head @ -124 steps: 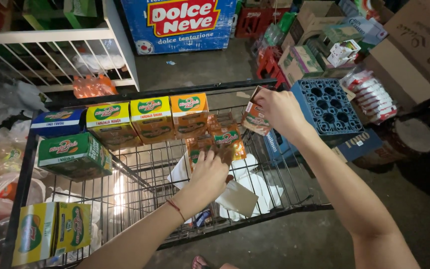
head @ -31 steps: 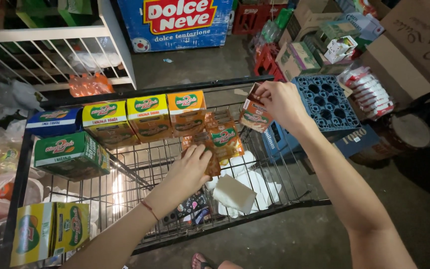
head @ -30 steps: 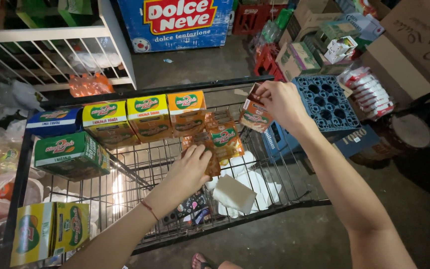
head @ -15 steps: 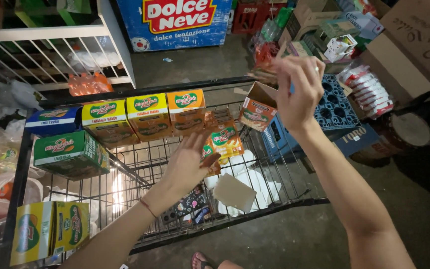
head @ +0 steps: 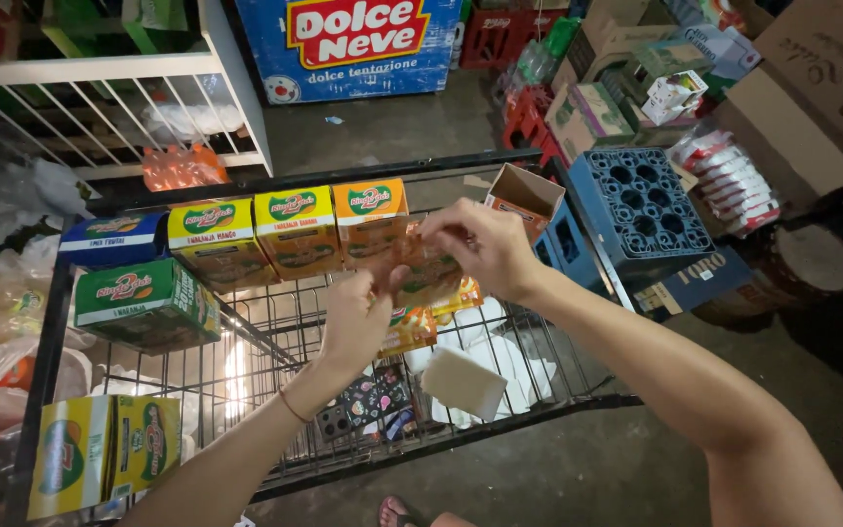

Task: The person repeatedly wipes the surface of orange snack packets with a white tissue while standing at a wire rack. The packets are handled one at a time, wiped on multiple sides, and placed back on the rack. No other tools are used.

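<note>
Both hands hold a strip of orange sachets [head: 428, 289] above a black wire cart [head: 275, 332]. My left hand [head: 358, 317] grips the strip's lower part from the left. My right hand [head: 480, 244] pinches its top. A small open orange carton [head: 524, 195] stands on the cart's right rim, just beyond my right hand. Behind the sachets is a row of drink-mix boxes: a yellow-green one [head: 217, 239], a yellow one [head: 295, 229] and an orange one [head: 373, 217].
On the cart's left lie a blue box [head: 109, 239], a green box [head: 143, 303] and yellow and green boxes [head: 100, 454]. A blue plastic crate [head: 636, 210] and cardboard boxes [head: 812, 98] stand to the right. White packets [head: 470, 376] lie under the cart. A white wire shelf [head: 100, 98] is at upper left.
My right hand has left the open orange carton and come down left onto the top of the sachet strip. My left hand has lifted the strip slightly.
</note>
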